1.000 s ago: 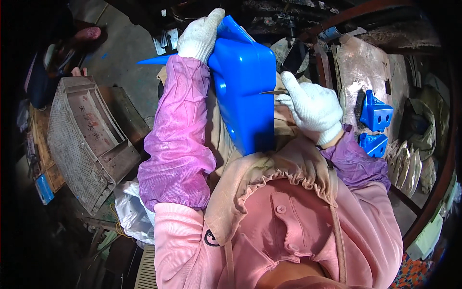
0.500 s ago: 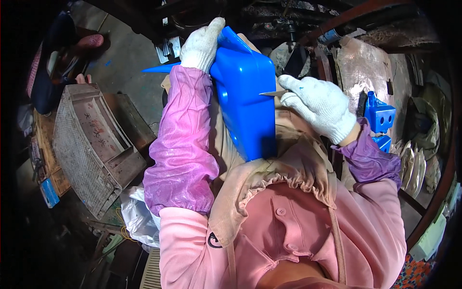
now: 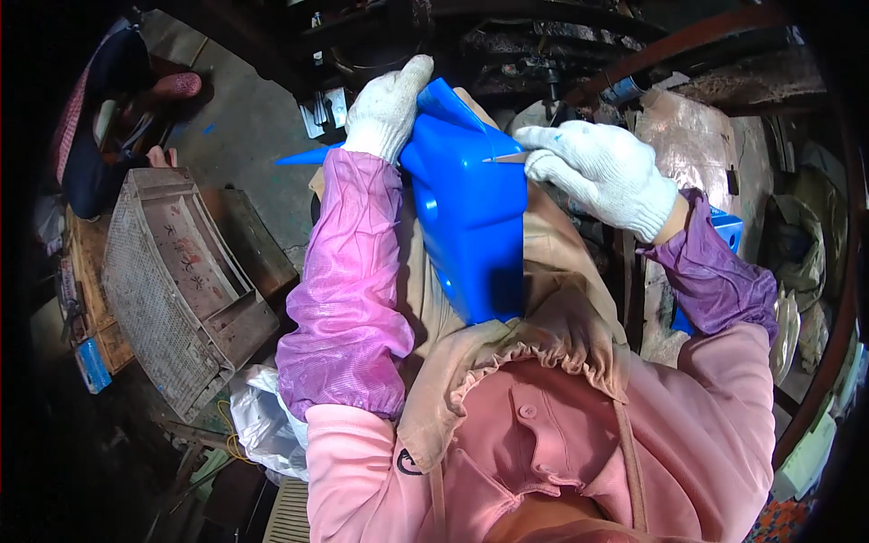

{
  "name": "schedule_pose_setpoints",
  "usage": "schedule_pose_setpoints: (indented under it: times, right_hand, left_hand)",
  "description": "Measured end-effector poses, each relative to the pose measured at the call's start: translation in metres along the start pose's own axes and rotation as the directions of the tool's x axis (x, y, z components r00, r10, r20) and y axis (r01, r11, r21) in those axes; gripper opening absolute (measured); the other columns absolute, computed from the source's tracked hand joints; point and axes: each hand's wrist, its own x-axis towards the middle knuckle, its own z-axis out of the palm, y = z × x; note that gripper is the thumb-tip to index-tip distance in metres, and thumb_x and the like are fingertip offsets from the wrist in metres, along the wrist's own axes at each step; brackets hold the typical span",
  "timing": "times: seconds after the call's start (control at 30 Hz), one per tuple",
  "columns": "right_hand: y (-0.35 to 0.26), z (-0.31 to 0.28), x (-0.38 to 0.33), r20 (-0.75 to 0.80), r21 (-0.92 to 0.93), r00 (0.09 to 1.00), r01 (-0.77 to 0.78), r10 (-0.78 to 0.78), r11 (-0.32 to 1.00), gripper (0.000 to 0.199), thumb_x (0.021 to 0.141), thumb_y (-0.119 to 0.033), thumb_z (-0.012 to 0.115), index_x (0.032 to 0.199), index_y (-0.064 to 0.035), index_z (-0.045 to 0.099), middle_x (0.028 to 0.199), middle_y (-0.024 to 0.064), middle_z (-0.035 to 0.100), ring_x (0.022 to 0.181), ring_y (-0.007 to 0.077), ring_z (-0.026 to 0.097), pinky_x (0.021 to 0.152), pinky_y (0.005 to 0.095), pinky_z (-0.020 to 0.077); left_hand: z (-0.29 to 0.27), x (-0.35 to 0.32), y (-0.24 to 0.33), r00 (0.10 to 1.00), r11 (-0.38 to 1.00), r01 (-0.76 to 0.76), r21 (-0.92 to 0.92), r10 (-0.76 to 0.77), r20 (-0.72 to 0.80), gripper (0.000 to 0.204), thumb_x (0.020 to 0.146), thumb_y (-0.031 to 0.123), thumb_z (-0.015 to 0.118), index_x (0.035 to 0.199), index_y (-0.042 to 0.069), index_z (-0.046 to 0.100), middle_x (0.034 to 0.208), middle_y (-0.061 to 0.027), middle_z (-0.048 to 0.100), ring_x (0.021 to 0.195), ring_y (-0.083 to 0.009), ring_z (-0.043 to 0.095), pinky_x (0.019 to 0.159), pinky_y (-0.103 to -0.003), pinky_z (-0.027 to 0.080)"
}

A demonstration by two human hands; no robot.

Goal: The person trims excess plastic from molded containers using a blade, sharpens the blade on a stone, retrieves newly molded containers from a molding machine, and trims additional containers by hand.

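A blue molded plastic part (image 3: 475, 222), box-like with a raised flap along its far edge, rests upright on my lap against the tan apron (image 3: 566, 281). My left hand (image 3: 385, 109), in a white knit glove, is closed on its far left side; the fingers behind are hidden. A pointed blue piece (image 3: 308, 157) sticks out to the left past that wrist. In my gloved right hand (image 3: 606, 172) is a small knife (image 3: 504, 160), its handle hidden in the fist. The blade lies at the part's far right edge, near the base of the flap.
To the left stands a worn box-like stool (image 3: 181, 281); a white plastic bag (image 3: 267, 421) lies near it. Another person's foot in a pink shoe (image 3: 176, 86) is at the far left. More blue parts (image 3: 727, 226) sit on cardboard (image 3: 683, 136) to the right, partly behind my arm.
The knife has moved from the part's right side up toward the flap's base. The blue part is tilted differently, and my right arm now covers more of the blue parts at the right.
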Motion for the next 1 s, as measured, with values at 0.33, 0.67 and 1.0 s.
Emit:
schedule_pose_setpoints:
  times: [0.33, 0.67, 1.0]
  right_hand:
    - [0.013, -0.019, -0.023, 0.178, 0.167, 0.980, -0.113, 0.083, 0.980, 0.039, 0.098, -0.039, 0.054, 0.123, -0.0119, 0.066, 0.094, 0.0165, 0.068, 0.091, 0.0347, 0.066, 0.080, 0.0425, 0.0526]
    - [0.038, -0.051, -0.030, 0.470, 0.158, 0.873, 0.057, -0.126, 0.986, 0.034, 0.098, -0.040, 0.052, 0.112, -0.0132, 0.068, 0.098, 0.0123, 0.069, 0.090, 0.0349, 0.065, 0.079, 0.0419, 0.0522]
    - [0.038, -0.049, -0.016, 0.385, 0.006, 0.912, 0.152, -0.143, 0.988, 0.033, 0.096, -0.038, 0.057, 0.118, -0.0137, 0.067, 0.093, 0.0133, 0.067, 0.083, 0.0337, 0.065, 0.072, 0.0432, 0.0524]
  left_hand:
    - [-0.017, -0.005, 0.060, 0.953, 0.978, -0.211, 0.003, 0.205, 0.225, 0.068, 0.089, 0.064, 0.047, 0.091, 0.002, 0.074, 0.085, -0.0176, 0.070, 0.084, -0.0292, 0.067, 0.080, -0.039, 0.048]
    - [0.033, -0.016, 0.049, 0.949, 0.961, -0.259, -0.094, 0.235, -0.211, 0.048, 0.097, 0.046, 0.048, 0.122, 0.007, 0.062, 0.109, -0.0176, 0.067, 0.097, -0.0316, 0.065, 0.088, -0.041, 0.051]
    - [0.036, -0.031, 0.042, 0.991, 0.913, -0.009, -0.409, 0.063, 0.119, 0.061, 0.098, 0.058, 0.040, 0.102, 0.007, 0.074, 0.097, -0.0126, 0.071, 0.093, -0.0256, 0.064, 0.095, -0.037, 0.044]
